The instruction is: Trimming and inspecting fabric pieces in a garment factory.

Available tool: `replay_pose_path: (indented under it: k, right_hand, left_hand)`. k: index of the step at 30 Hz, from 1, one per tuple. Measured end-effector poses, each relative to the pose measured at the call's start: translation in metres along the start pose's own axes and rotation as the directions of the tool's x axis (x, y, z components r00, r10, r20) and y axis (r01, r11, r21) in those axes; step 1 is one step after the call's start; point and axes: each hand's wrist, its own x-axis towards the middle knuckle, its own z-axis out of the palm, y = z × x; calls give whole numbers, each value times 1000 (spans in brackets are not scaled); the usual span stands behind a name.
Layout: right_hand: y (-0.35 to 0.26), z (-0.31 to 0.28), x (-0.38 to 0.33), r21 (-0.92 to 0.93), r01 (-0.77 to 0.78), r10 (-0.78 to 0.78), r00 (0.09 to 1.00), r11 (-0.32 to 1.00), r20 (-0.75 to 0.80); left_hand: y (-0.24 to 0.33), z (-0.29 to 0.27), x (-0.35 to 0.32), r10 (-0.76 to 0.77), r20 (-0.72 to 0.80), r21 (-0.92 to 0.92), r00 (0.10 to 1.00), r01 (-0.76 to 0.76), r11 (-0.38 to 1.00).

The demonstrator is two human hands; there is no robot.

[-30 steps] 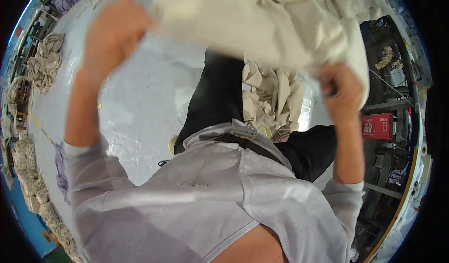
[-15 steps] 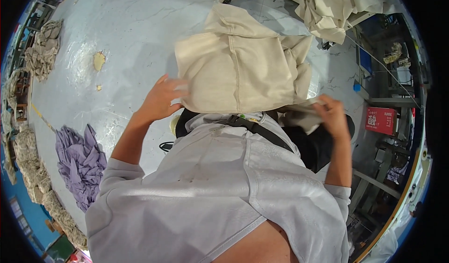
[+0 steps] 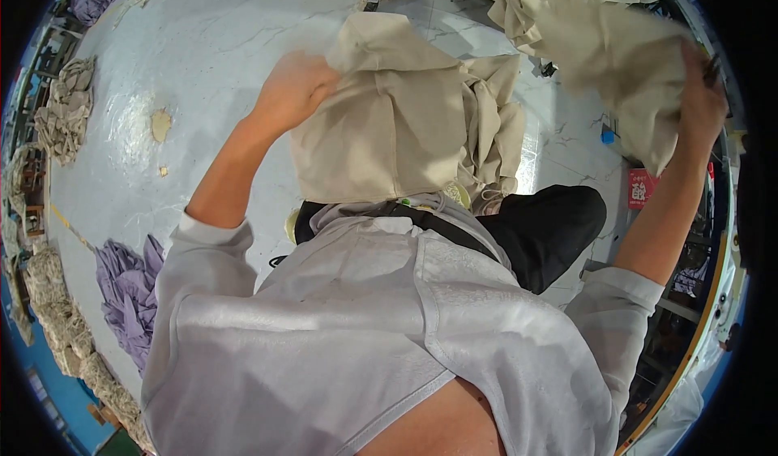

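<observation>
Left hand [image 3: 296, 87]: closed on folded beige cloth [image 3: 389, 128]. Right hand [image 3: 701, 99]: raised, gripping second beige cloth [image 3: 616, 47]. Purple fabric heap [image 3: 126, 282] on floor [image 3: 203, 34].

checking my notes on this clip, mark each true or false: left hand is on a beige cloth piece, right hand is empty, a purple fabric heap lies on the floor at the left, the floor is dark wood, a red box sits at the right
1. The left hand is on a beige cloth piece: true.
2. The right hand is empty: false, it grips a second, bunched beige cloth, raised at the right.
3. A purple fabric heap lies on the floor at the left: true.
4. The floor is dark wood: false, it is pale, glossy and marbled.
5. A red box sits at the right: true.
</observation>
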Motion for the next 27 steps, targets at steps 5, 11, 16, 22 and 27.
replay_pose_path:
  k: [5, 11, 16, 22, 27]
  right_hand:
    - [-68, 13, -23, 323, 1, 42, 991, 946, -126]
    - [-97, 49, -79, 704, 367, -529, 848, 608, 15]
    - [-79, 54, -83, 729, 295, -563, 814, 617, 147]
    - [-72, 53, -70, 647, 392, -599, 791, 654, 125]
    - [-64, 75, -39, 425, 69, -159, 971, 902, 179]
  left_hand:
    - [61, -43, 23, -131, -373, -379, 919, -21, 925]
    - [86, -57, 66, -315, -512, -544, 799, -17, 839]
    - [44, -52, 80, -383, -325, -639, 865, 98, 763]
    - [-10, -65, 119, -11, 103, -109, 995, 22, 994]
    - [-23, -129, 152, 33, -370, 219, 929, 53, 974]
